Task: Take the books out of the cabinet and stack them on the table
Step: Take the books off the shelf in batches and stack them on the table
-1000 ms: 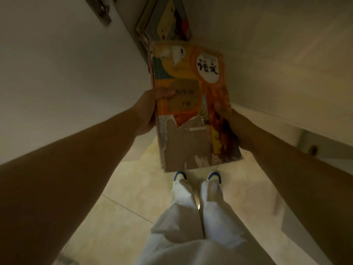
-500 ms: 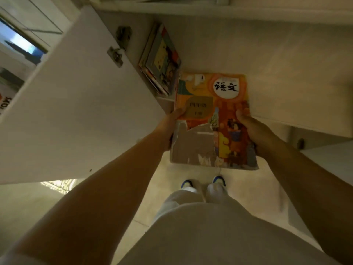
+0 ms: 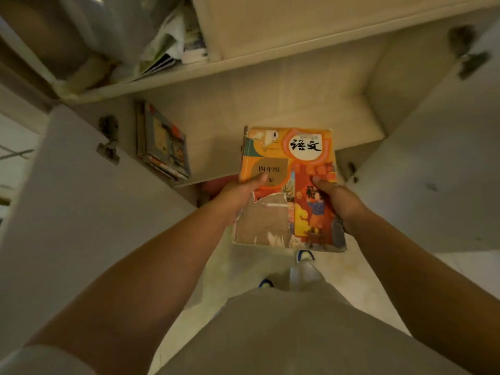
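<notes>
Both hands grip one book (image 3: pixel 289 185) by its side edges — the left hand (image 3: pixel 238 194) on the left edge, the right hand (image 3: pixel 339 201) on the right, thumbs on the cover. It is held in the air in front of the open cabinet (image 3: pixel 270 104), above a pale tiled floor (image 3: pixel 243 269). Its orange cover bears black characters, and the near left part is torn away to brown. Inside the cabinet — at the left — more books (image 3: pixel 165 142) lean together. Both white doors (image 3: pixel 67 212) stand open.
</notes>
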